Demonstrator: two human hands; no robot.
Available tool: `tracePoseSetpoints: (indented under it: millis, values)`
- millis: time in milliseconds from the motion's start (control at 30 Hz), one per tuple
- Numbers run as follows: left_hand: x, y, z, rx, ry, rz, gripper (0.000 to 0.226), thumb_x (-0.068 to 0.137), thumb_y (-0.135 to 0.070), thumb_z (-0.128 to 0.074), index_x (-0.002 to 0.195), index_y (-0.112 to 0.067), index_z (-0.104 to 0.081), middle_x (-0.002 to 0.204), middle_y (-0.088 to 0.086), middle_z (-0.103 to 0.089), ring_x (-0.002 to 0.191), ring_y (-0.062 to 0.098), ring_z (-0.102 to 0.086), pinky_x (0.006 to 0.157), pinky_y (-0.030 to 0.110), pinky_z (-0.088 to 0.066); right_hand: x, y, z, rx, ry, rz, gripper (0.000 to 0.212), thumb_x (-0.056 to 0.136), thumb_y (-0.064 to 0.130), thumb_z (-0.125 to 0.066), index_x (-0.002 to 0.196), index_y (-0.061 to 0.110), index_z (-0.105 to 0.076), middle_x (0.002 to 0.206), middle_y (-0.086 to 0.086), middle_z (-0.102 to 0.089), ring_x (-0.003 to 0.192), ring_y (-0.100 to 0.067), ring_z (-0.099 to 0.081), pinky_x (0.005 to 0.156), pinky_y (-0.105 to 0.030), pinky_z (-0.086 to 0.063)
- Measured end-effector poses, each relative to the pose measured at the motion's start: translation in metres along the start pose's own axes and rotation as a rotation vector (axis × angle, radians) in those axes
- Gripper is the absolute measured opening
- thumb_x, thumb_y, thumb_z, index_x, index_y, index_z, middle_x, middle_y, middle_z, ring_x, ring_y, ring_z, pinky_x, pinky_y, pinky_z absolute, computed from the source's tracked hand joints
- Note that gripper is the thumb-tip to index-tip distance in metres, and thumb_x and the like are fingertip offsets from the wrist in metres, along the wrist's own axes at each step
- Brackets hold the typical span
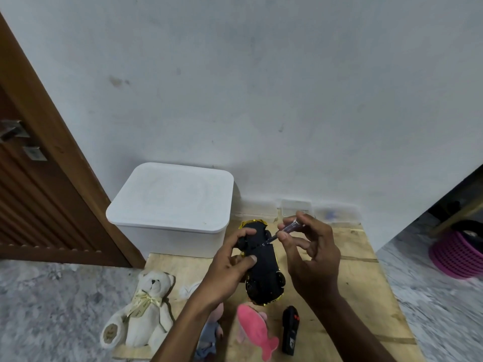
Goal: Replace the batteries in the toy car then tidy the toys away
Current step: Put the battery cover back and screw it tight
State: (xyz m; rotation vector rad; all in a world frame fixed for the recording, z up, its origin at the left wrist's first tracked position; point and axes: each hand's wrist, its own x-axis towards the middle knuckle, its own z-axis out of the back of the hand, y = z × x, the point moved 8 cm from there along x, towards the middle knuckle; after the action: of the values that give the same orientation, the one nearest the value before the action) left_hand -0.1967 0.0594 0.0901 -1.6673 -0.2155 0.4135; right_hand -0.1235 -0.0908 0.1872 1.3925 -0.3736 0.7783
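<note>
A black toy car with gold-coloured trim [266,273] is held upside down, wheels up, above a pale plywood board [352,283] that lies on the floor. It is gripped by the left hand [230,262], whose fingers are curled round one side while the thumb is pressed on the dark underside. A small screwdriver with a clear purplish handle [290,227] is pinched between the fingertips of the right hand [311,254], and its tip is set against the car's underside near the far axle. A white lidded plastic box [172,205] is seen behind the car, against the wall. On the board's near part a cream teddy bear with a pale ribbon [146,309], a pink fish-shaped plush [254,330] and a black handheld remote control [290,329] are laid.
</note>
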Motion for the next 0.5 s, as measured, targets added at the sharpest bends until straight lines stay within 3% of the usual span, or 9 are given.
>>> tracePoseSetpoints:
  millis: [167, 267, 333, 433, 500]
  values:
    - [0.001, 0.002, 0.001, 0.014, -0.016, -0.032, 0.074, 0.094, -0.009, -0.068, 0.142, -0.058, -0.039, 0.133, -0.002, -0.059, 0.106, 0.023, -0.069, 0.089, 0.041, -0.061, 0.004, -0.012, 0.002, 0.073, -0.017, -0.177, 0.075, 0.083, -0.011, -0.071, 0.116, 0.054, -0.055, 0.101, 0.012, -0.071, 0.099, -0.018, -0.073, 0.074, -0.034, -0.063]
    - [0.002, 0.009, 0.001, -0.041, -0.036, 0.02, 0.092, 0.089, -0.008, -0.075, 0.149, -0.058, -0.025, 0.125, 0.002, -0.062, 0.108, 0.021, -0.066, 0.077, 0.027, -0.061, 0.004, -0.016, 0.004, 0.064, -0.003, -0.22, 0.074, 0.084, -0.007, -0.071, 0.116, 0.058, -0.056, 0.107, 0.012, -0.071, 0.102, -0.019, -0.072, 0.077, -0.033, -0.062]
    - [0.004, 0.014, 0.004, -0.039, -0.051, 0.055, 0.091, 0.085, -0.008, -0.079, 0.148, -0.053, -0.031, 0.121, 0.001, -0.066, 0.109, 0.015, -0.066, 0.071, 0.019, -0.058, 0.004, -0.016, 0.006, 0.065, -0.002, -0.228, 0.074, 0.084, -0.007, -0.071, 0.117, 0.058, -0.056, 0.106, 0.012, -0.071, 0.102, -0.019, -0.072, 0.077, -0.035, -0.062]
    - [0.008, 0.02, 0.008, -0.019, -0.04, 0.077, 0.083, 0.077, -0.009, -0.086, 0.146, -0.034, -0.047, 0.115, 0.001, -0.074, 0.112, 0.013, -0.067, 0.087, 0.028, -0.06, 0.004, -0.015, 0.008, 0.075, -0.005, -0.23, 0.074, 0.084, -0.008, -0.071, 0.117, 0.056, -0.056, 0.105, 0.011, -0.071, 0.101, -0.019, -0.072, 0.078, -0.038, -0.063]
    - [0.01, 0.02, 0.01, 0.01, -0.039, 0.059, 0.07, 0.073, -0.007, -0.088, 0.135, -0.03, -0.062, 0.11, 0.0, -0.076, 0.113, 0.015, -0.067, 0.092, 0.031, -0.058, 0.002, -0.017, 0.008, 0.074, -0.001, -0.244, 0.073, 0.084, -0.007, -0.071, 0.117, 0.056, -0.056, 0.106, 0.01, -0.071, 0.101, -0.019, -0.072, 0.077, -0.042, -0.063]
